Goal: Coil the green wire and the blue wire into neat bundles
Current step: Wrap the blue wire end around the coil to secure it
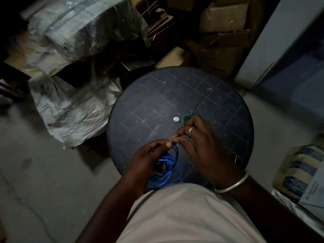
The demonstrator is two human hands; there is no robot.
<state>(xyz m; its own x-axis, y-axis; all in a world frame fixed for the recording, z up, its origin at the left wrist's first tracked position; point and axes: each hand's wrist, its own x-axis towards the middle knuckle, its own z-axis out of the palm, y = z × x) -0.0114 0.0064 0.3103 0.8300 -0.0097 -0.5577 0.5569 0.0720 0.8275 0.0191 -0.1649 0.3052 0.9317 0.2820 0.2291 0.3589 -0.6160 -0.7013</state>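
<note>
The blue wire point(166, 171) hangs in several loose loops over the near edge of a round black table point(154, 106). My left hand point(149, 160) grips the loops from the left. My right hand point(201, 146), with a ring and a metal bangle, meets the left at the fingertips and pinches the wire's end there. The green wire point(187, 118) lies in a small tangled bunch on the table just beyond my right hand, partly hidden by its fingers.
A small silver disc point(176, 119) marks the table's centre. Plastic-wrapped bundles point(78, 23) and a crumpled sack point(73, 109) lie to the left, cardboard boxes point(224, 32) behind, a white panel point(273, 41) and a printed sack point(301, 171) to the right. Concrete floor spreads at lower left.
</note>
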